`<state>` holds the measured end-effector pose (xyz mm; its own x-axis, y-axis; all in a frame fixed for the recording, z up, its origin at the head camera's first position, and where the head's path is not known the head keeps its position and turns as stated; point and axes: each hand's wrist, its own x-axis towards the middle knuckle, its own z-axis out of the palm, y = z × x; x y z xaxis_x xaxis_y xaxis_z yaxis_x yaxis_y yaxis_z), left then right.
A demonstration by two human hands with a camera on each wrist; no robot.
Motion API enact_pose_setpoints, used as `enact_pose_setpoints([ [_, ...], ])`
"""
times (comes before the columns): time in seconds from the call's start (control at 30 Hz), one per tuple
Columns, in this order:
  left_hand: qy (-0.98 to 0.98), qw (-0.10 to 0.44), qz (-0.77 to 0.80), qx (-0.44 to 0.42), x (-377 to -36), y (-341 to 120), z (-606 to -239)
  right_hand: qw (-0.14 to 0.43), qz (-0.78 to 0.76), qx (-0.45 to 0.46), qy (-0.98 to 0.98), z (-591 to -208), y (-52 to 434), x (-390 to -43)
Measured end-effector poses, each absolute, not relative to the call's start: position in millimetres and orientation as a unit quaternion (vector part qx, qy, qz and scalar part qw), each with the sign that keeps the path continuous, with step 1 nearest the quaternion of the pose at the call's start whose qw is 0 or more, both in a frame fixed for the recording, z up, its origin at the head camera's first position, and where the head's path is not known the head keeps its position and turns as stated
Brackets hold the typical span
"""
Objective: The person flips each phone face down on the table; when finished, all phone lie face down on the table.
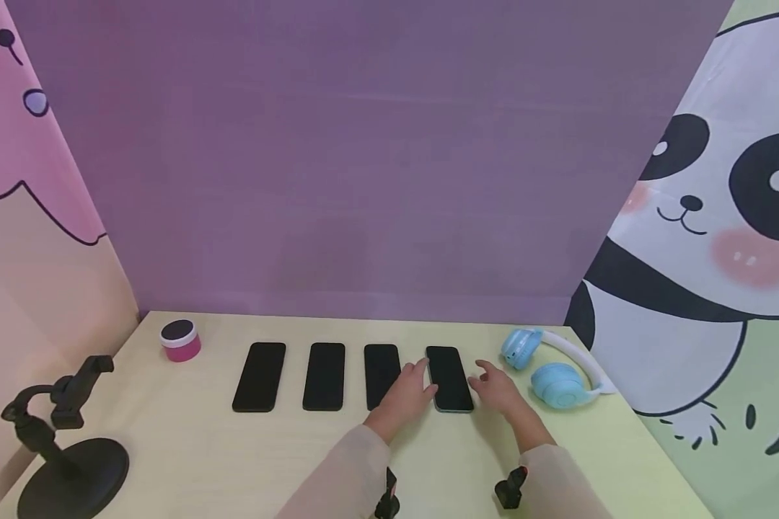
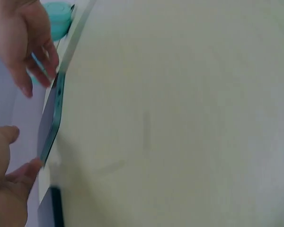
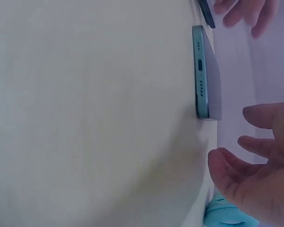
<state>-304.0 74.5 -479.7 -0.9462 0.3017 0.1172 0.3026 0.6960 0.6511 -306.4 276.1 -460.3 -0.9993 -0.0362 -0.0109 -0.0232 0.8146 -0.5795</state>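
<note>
Several smartphones lie face up in a row, dark screens showing. At the right end of the row is a phone with a teal edge (image 1: 450, 380), its charging port visible in the right wrist view. My left hand (image 1: 402, 396) is at its left side, fingers loosely extended; whether they touch the edge I cannot tell. The left forearm and hand partly cover the neighbouring phone (image 1: 379, 371). My right hand (image 3: 260, 165) hovers off the phone's right side with fingers spread and relaxed, holding nothing. Two more phones, one middle-left (image 1: 324, 376) and one leftmost (image 1: 260, 376), lie untouched.
Light blue headphones (image 1: 561, 384) with a white band lie right of my right hand. A pink-and-white round jar (image 1: 181, 341) with a dark top stands at the back left. A black stand (image 1: 71, 476) with a round base is at the front left of the table (image 1: 188, 461).
</note>
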Motion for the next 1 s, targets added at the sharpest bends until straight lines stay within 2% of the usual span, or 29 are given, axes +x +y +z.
enact_pose_setpoints([
  [0.53,-0.899,-0.061,-0.417,-0.115,-299.0,100.0,-490.5,0.033,-0.337,0.041,0.940,-467.7,252.3,-305.3],
  [1.0,-0.901,-0.059,-0.407,-0.139,-299.8,99.9,-488.7,0.036,-0.441,0.059,0.895,-463.0,257.0,-304.2],
])
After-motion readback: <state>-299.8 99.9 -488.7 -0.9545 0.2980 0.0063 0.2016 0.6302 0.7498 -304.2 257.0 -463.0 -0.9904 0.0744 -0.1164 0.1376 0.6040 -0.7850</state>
